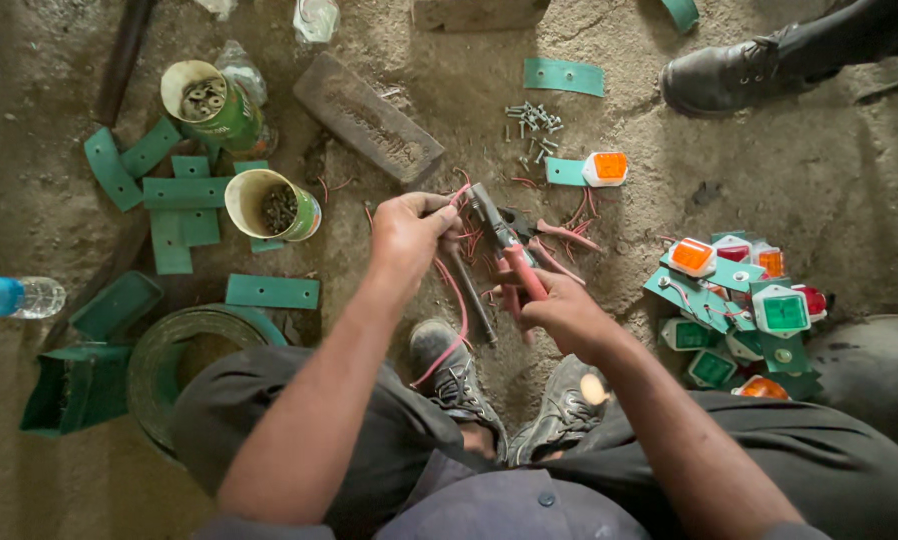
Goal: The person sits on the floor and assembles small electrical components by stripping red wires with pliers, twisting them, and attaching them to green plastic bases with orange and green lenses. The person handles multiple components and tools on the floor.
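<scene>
Left of left hand (409,232): two open tin cans holding screws (272,204), flat green strips (185,192). Beyond both hands: grey brick (369,117), loose screws (532,119). Right of right hand (559,312): heap of green-backed orange and green lamps (744,305). Left hand closed, pinching thin red wire (457,290). Right hand wrapped tight around red-handled pliers (504,238), jaws just beside left fingers.

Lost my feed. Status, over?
Left hand grips red wires. Right hand squeezes pliers on them. Spare pliers and screws lie beyond.
</scene>
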